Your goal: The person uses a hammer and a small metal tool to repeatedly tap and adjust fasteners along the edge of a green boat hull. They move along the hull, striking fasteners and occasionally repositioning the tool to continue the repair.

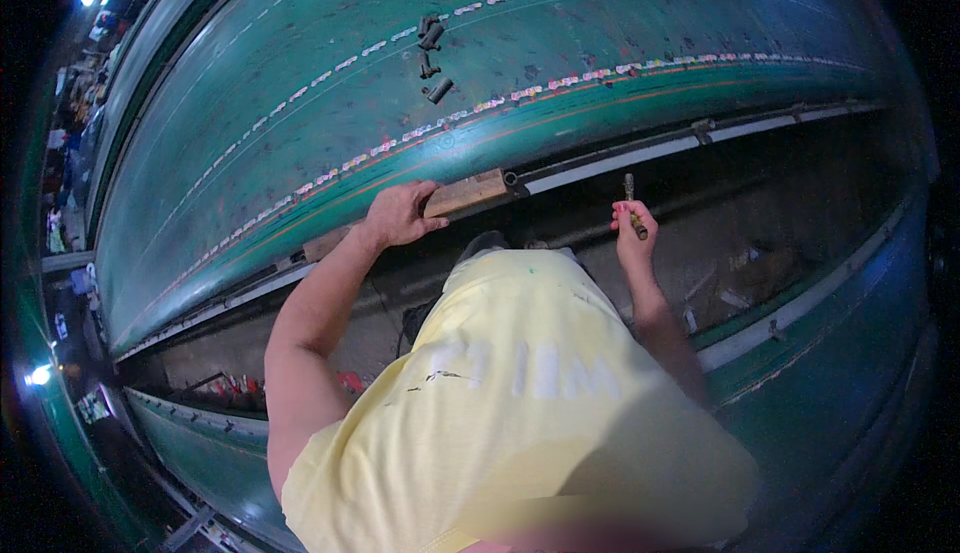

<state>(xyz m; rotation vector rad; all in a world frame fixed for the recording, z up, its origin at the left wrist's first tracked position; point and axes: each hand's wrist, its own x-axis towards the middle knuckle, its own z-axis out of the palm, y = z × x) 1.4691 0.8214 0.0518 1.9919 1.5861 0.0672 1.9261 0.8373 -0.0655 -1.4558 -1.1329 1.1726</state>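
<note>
My left hand point(402, 211) is closed around a wooden block point(468, 193) that lies along the near edge of the green table point(350, 83). Its thumb rests on the block's near side, and the other fingers go over the top. A small round tube end point(511, 179) shows at the block's right end. Over the dark gap to the right, my right hand point(636, 225) grips a short dark rod-like tool point(629, 188). The tool's two ends stick out above and below the fingers, and its exact kind is unclear.
Several dark cylindrical pieces point(438, 90) lie on the green surface beyond my left hand. A metal rail point(620, 157) runs along the table edge. Behind my right arm is another green table point(800, 358). Red items point(235, 385) lie low at the left.
</note>
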